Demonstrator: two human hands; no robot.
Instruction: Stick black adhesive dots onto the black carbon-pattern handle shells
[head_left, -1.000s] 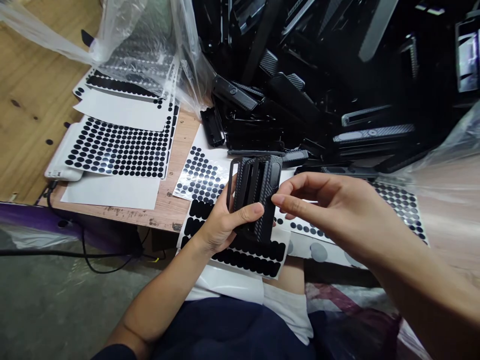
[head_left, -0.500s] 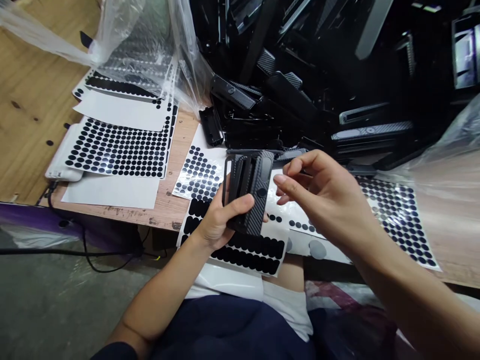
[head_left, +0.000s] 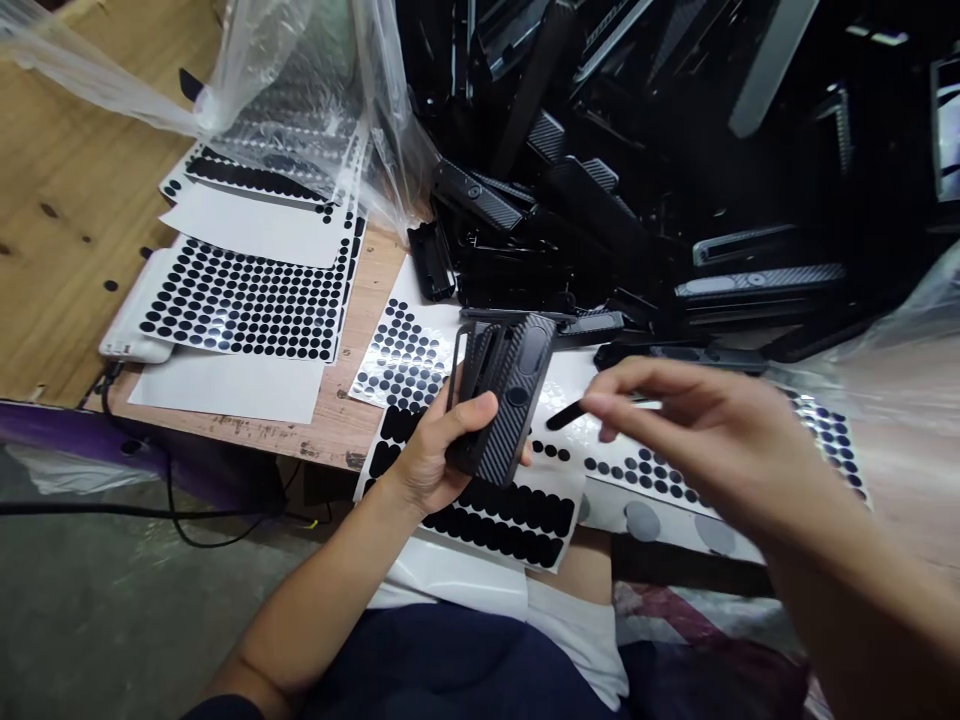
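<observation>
My left hand (head_left: 442, 440) is wrapped round a black plastic casing (head_left: 517, 395) with a carbon-fibre pattern, held tilted above the sheets. The casing has an oval recess near its upper end and a dark round spot below that. To the right of it, my right hand (head_left: 675, 420) pinches a small black elongated sticker (head_left: 565, 416) by one end, apart from the casing. Under my left hand lies a sheet of black oval stickers (head_left: 517, 535). A sheet of round black stickers (head_left: 409, 345) sits behind it, partly hidden by the casing and hand.
A large heap of black plastic parts (head_left: 600, 210) fills the back and right. More dot-sticker sheets (head_left: 247, 300) are stacked at left beside a white device (head_left: 135, 310) with a cable. Clear plastic film (head_left: 315, 90) hangs behind them. The wooden table's front edge (head_left: 217, 440) is near me.
My right hand has moved right and slightly down, away from the casing, and a black elongated sticker now shows in its fingers. My left hand keeps hold of the casing, slightly tilted.
</observation>
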